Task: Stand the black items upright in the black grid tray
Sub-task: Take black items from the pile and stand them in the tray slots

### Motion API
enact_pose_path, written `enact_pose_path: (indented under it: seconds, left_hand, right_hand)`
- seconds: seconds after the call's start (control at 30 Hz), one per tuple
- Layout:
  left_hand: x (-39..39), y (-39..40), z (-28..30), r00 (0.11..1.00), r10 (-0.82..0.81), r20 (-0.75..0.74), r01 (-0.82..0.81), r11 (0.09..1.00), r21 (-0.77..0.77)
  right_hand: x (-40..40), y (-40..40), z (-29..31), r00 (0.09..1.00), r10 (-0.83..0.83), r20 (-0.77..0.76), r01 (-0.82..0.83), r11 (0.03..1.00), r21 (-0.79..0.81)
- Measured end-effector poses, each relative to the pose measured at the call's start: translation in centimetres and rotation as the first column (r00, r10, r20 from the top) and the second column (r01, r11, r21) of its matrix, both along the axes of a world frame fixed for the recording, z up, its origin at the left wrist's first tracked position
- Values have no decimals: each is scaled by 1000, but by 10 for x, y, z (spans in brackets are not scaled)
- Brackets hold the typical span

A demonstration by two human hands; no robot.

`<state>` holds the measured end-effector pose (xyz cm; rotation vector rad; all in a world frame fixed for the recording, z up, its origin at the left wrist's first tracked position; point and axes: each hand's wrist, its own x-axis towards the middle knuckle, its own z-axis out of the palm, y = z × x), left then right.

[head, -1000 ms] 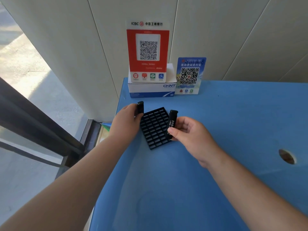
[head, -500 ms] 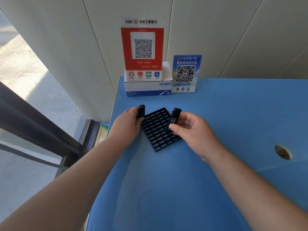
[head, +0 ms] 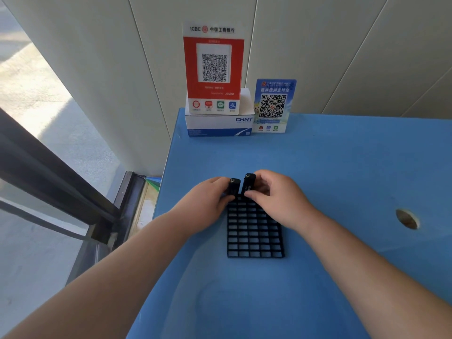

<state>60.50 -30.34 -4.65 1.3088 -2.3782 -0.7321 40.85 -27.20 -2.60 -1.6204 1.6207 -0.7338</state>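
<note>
A black grid tray (head: 254, 231) lies flat on the blue table (head: 330, 167), its long side running away from me. My left hand (head: 208, 196) pinches a short black cylinder (head: 233, 186) standing upright at the tray's far left corner. Beside it, my right hand (head: 278, 196) holds a second black cylinder (head: 248, 183) with white print, also upright over the far edge. The two cylinders stand nearly touching. Their lower ends are hidden by my fingers, so I cannot tell whether they sit in cells.
A white and blue CHNT box (head: 217, 126) stands at the table's far left corner with a red QR sign (head: 214, 67) on it and a blue QR card (head: 272, 106) beside it. A round hole (head: 406, 218) is in the table at right. The table's left edge drops to the floor.
The tray now lies squared to me instead of diagonal. Both hands have come together at its far edge, bringing the two cylinders side by side.
</note>
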Motion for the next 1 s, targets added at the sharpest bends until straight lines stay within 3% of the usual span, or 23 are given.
enact_pose_path:
  seconds: [0.4,1.0]
  left_hand:
    - [9,17,0,999,41,-8,-41,999,28]
    - [10,27,-1,988,151,-33,-148,986,70]
  right_hand:
    - [13,14,-7,987,47,-152,-56,997,-54]
    - [20,26,-4,975,24,-222,-35,998,-46]
